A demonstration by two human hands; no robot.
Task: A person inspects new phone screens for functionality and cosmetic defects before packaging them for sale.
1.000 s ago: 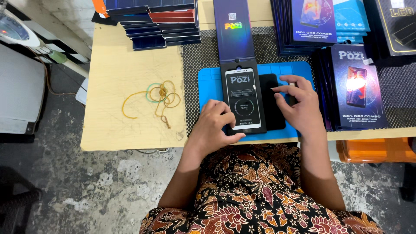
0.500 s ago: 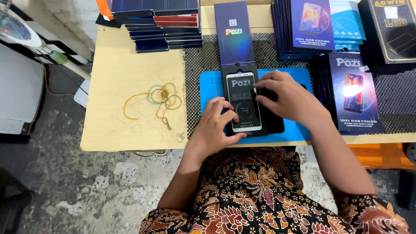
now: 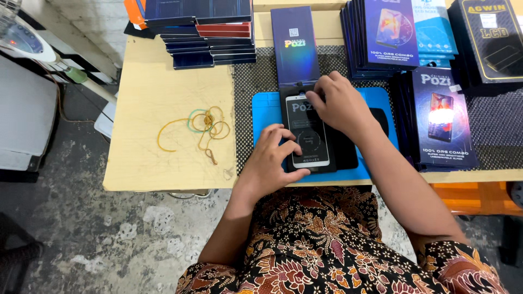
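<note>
A phone-shaped screen panel (image 3: 308, 132) with a white border is seen lying flat on a black tray (image 3: 348, 155), which rests on a blue mat (image 3: 267, 111) at the near edge of the table (image 3: 163, 81). The panel is pinned at its lower left corner by the left hand (image 3: 272, 160), thumb and fingertips pressed down on its edge, not wrapped around it. Its top edge is pressed by the right hand (image 3: 340, 103), fingers bent and bunched together; whether anything small is pinched there cannot be told.

A slip could be judged the main risk: with pressure given at two opposite ends only, the panel might skew in the tray or be bent if one side is pushed harder. Smudges from bare fingertips on the glass are also likely.

Both forearms are reached forward from the body, the left wrist low and straight, the right arm angled in from the right with the wrist raised over the tray.

Just beyond the panel a long dark blue box (image 3: 295, 46) lies; stacks of similar boxes (image 3: 210, 32) stand at the far left, more packs (image 3: 444, 120) at the right. Loose rubber bands (image 3: 204, 125) lie on the bare wood to the left.
</note>
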